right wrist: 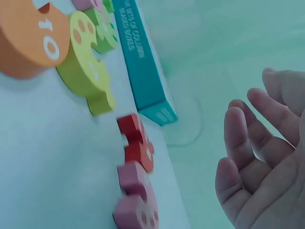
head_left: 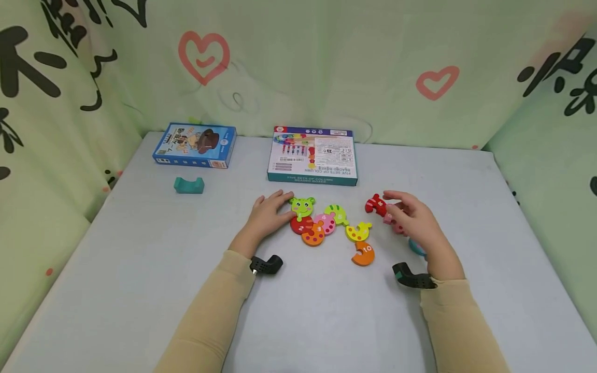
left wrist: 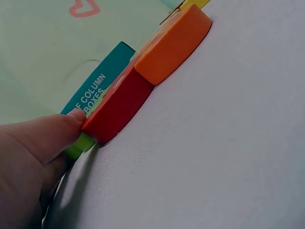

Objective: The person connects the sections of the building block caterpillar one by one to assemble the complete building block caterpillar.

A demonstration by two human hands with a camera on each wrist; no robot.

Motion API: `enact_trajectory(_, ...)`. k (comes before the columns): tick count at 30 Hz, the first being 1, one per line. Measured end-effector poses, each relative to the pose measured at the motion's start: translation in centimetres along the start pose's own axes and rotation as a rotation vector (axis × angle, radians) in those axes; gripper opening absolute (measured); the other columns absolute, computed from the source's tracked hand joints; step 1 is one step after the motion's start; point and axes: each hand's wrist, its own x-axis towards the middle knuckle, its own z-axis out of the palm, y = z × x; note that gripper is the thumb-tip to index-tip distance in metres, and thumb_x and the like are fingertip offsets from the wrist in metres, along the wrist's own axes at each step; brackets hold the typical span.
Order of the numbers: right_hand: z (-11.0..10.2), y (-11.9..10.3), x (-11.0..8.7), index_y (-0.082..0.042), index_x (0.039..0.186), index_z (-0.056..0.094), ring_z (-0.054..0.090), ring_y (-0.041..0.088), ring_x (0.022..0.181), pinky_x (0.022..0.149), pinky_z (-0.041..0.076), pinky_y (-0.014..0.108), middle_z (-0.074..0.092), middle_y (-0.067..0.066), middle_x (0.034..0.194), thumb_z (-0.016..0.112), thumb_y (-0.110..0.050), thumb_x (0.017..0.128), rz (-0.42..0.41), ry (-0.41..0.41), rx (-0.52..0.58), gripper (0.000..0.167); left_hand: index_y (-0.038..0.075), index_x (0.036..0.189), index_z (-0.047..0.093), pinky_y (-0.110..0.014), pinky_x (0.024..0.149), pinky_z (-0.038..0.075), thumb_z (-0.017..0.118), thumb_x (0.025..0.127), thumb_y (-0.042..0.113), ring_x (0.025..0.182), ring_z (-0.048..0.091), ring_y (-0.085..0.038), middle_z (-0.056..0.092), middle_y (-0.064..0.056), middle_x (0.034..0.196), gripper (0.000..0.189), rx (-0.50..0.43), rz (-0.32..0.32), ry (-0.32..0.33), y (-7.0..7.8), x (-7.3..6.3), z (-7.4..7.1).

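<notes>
Currently, toward the far edge of the table (head_left: 308, 316), your left hand (head_left: 268, 217) pinches the frog-faced piece (head_left: 304, 207), presumably light, rigid, best rim-held; right hand (head_left: 412, 220) empty, fingers loosely parted.

Head cam: bright, flat, diffuse light, colors clean. Soft shadows on the table (head_left: 326, 316) along the inner side of both sleeves (head_left: 207, 316). Fine print on the flat white-faced box (head_left: 336, 155) too small to read. Left wrist: dimmer, greyish, muted color; dark soft-edged shadow below the left hand (left wrist: 35, 152), curtain (left wrist: 38, 57) pale and washed out. Right wrist: strong cyan cast, low contrast, hazy. Pink piece (right wrist: 135, 191) blurred, right hand (right wrist: 267, 167) crisper. Can't swear to the numeral on the yellow piece (right wrist: 83, 64); too soft there.
</notes>
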Motion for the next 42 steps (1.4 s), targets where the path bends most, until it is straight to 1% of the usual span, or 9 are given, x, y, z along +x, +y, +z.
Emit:
enact_trajectory(4,-0.5,3.8,-0.7,-0.021,0.132,0.046,0.050,0.010,0.094,0.059,0.047,0.023,0.051,0.005,0.126,0.040,-0.052,0.091,-0.042,0.134,-0.054,0.052,0.024,0.135,0.043,-0.046,0.114,0.003,0.055,0.086,0.044,0.138,0.025,-0.016,0.040,0.003,0.143,0.055,-0.003,0.006,0.004,0.0,0.0,0.1)
enact_trajectory(7,-0.9,6.1,-1.3,-0.023,0.133,0.046,0.049,0.009,0.097,0.065,0.044,0.021,0.052,0.003,0.125,0.039,-0.052,0.091,-0.037,0.161,-0.061,0.052,0.024,0.135,0.043,-0.046,0.114,0.004,0.055,0.086,0.044,0.138,0.025,-0.015,0.040,0.002,0.143,0.055,-0.006,0.010,0.004,-0.1,0.0,0.2)
enact_trajectory(14,-2.0,5.1,-4.6,-0.010,0.131,0.047,0.044,-0.007,0.091,0.069,0.039,0.013,0.053,0.010,0.123,0.044,-0.034,0.094,0.005,0.183,-0.053,0.044,0.025,0.136,0.042,-0.046,0.114,0.004,0.055,0.086,0.046,0.138,0.024,-0.015,0.039,0.003,0.143,0.056,-0.008,0.006,-0.007,-0.3,0.1,0.3)
enact_trajectory(20,-3.0,5.2,-5.8,-0.007,0.131,0.046,0.039,-0.018,0.088,0.070,0.035,0.003,0.044,-0.032,0.105,0.045,-0.033,0.094,0.002,0.206,-0.049,0.044,0.026,0.137,0.041,-0.045,0.115,0.003,0.056,0.085,0.046,0.138,0.024,-0.014,0.039,0.005,0.143,0.057,-0.010,-0.007,-0.005,-0.4,0.2,0.3)
enact_trajectory(24,-3.2,6.0,-6.3,-0.006,0.130,0.047,0.039,-0.020,0.088,0.071,0.032,0.000,0.038,-0.038,0.102,0.048,-0.029,0.094,-0.007,0.216,-0.056,0.043,0.026,0.136,0.042,-0.044,0.115,0.002,0.056,0.085,0.046,0.138,0.023,-0.014,0.039,0.005,0.143,0.057,-0.017,-0.011,-0.008,-0.3,0.2,0.5)
enact_trajectory(27,-3.4,6.4,-6.7,-0.006,0.131,0.045,0.044,-0.008,0.098,0.080,0.037,0.008,0.050,-0.017,0.118,0.050,-0.028,0.093,0.008,0.187,-0.078,0.045,0.026,0.137,0.041,-0.044,0.115,0.002,0.056,0.085,0.045,0.138,0.023,-0.014,0.039,0.005,0.143,0.057,-0.016,-0.012,-0.009,-0.2,0.2,0.5)
enact_trajectory(31,-3.6,6.7,-6.7,-0.004,0.138,0.034,0.034,0.033,0.123,0.099,0.034,0.048,0.032,0.026,0.138,0.055,-0.026,0.090,0.033,0.040,-0.101,0.057,0.026,0.137,0.041,-0.044,0.115,0.002,0.055,0.086,0.046,0.138,0.022,-0.014,0.038,0.004,0.144,0.057,-0.015,-0.012,-0.014,-0.1,0.3,0.4)
enact_trajectory(33,-3.5,6.9,-6.6,-0.003,0.141,0.028,0.024,0.048,0.125,0.096,0.025,0.065,0.025,0.031,0.140,0.059,-0.025,0.088,0.030,-0.029,-0.108,0.065,0.026,0.137,0.041,-0.044,0.115,0.002,0.055,0.086,0.045,0.139,0.022,-0.014,0.038,0.004,0.144,0.056,-0.017,-0.013,-0.015,-0.1,0.3,0.3)
enact_trajectory(42,-2.7,8.0,-6.4,-0.002,0.142,0.024,0.021,0.051,0.128,0.099,0.019,0.066,0.031,0.031,0.137,0.060,-0.025,0.087,-0.006,-0.033,-0.131,0.070,0.025,0.137,0.041,-0.045,0.115,0.002,0.055,0.086,0.045,0.139,0.022,-0.014,0.039,0.004,0.144,0.057,-0.012,-0.011,-0.016,-0.3,0.3,0.3)
